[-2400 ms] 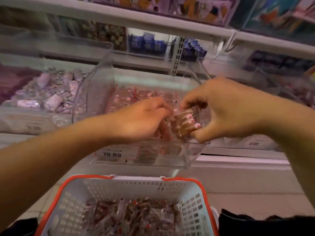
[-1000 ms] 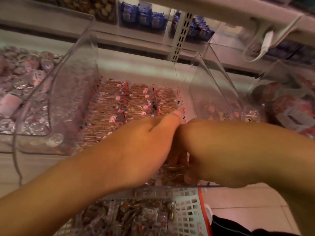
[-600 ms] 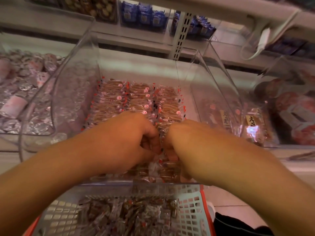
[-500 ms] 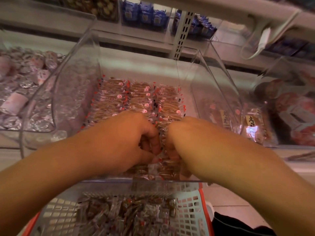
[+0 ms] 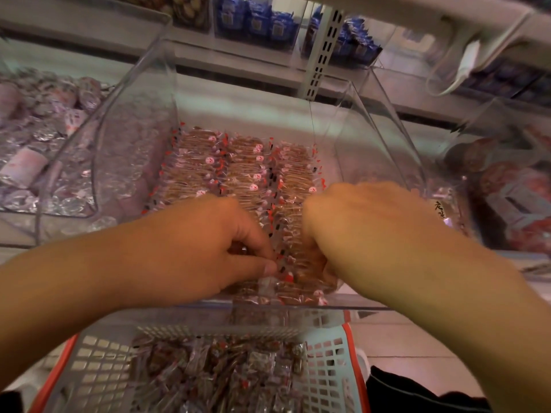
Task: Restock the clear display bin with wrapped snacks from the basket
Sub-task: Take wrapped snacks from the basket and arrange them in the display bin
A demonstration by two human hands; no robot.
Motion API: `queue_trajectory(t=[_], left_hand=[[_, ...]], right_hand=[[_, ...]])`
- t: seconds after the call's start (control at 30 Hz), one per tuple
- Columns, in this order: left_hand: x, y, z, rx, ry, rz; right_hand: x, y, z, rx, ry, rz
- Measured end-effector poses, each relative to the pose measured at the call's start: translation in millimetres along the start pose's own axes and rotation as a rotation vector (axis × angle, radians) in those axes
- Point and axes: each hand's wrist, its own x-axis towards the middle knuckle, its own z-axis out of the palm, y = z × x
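Note:
The clear display bin (image 5: 134, 138) stands on the shelf in front of me, with three neat rows of wrapped snacks (image 5: 238, 165) packed on edge inside. Both hands are down in its front part. My left hand (image 5: 190, 248) has curled fingers and a thumb pinching the snack wrappers in the front of the right row. My right hand (image 5: 366, 231) faces it from the right, fingers curled round the same front stack of snacks (image 5: 293, 251). Below the bin sits the white basket (image 5: 328, 353) with an orange rim, holding a loose heap of wrapped snacks (image 5: 217, 371).
Another clear bin on the left holds silver and pink wrapped sweets (image 5: 44, 138). A bin on the right holds reddish packets (image 5: 507, 198). Blue packets (image 5: 256, 22) line the shelf behind, beside a slotted shelf upright (image 5: 322, 55). A white tag (image 5: 465, 61) hangs top right.
The hands went from carrying a bundle over the bin to pressing it down into the front of the right row. In the last half second they barely moved apart.

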Motion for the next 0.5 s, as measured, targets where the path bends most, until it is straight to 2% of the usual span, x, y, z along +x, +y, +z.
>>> queue_trajectory(t=[0.13, 0.33, 0.43, 0.5], left_hand=[[-0.8, 0.1, -0.1, 0.049, 0.021, -0.017], [-3.9, -2.6, -3.4, 0.098, 0.089, -0.029], [-6.7, -5.2, -6.5, 0.132, 0.073, -0.041], [-7.8, -6.9, -6.2, 0.145, 0.087, -0.031]], right_hand=[[3.8, 1.4, 1.3, 0.025, 0.048, 0.052], [5.7, -0.1, 0.2, -0.096, 0.106, 0.091], [4.9, -6.2, -5.5, 0.046, 0.043, 0.086], [5.2, -9.0, -4.1, 0.143, -0.118, 0.085]])
